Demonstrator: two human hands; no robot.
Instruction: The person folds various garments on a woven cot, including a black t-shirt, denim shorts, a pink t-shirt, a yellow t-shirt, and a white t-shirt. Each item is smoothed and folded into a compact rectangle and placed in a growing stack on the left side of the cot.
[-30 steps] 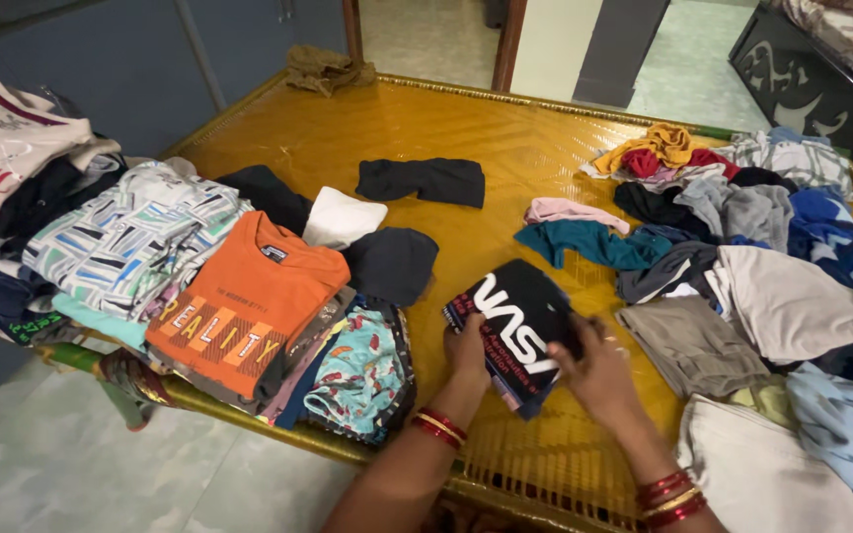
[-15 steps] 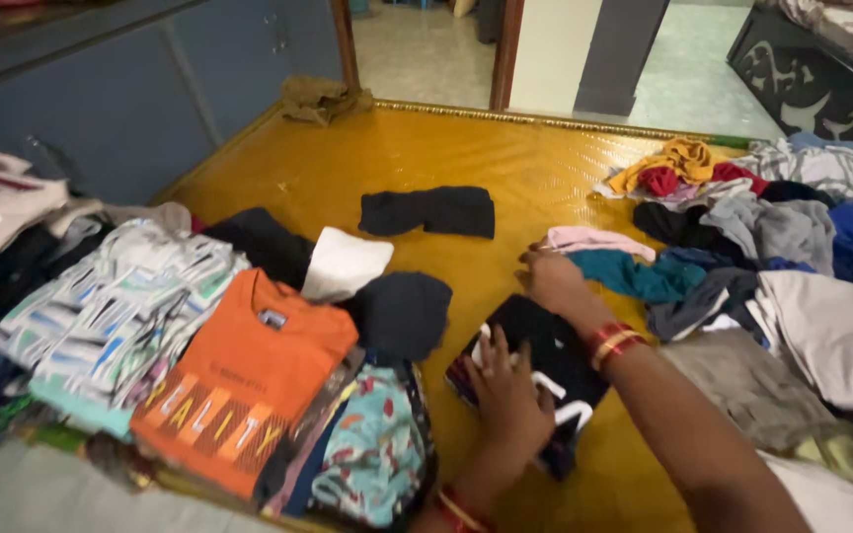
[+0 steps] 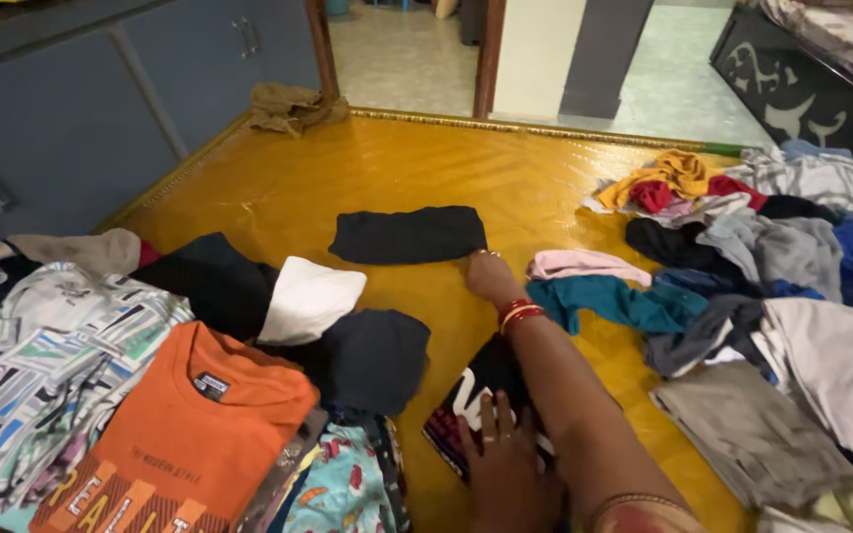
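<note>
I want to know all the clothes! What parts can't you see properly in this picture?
Head view only:
- Black printed garment: mostly covered by the right arm and left hand.
- Right hand: its fingertips at the folded black cloth are hard to make out.
- Orange T-shirt: cut off by the bottom edge.
- Unsorted clothes pile: runs past the right edge; lower pieces buried.

Single head-worn camera, looking steeply down and forward across the yellow floor mat (image 3: 397, 178) toward its far edge by the doorway; close range.
</note>
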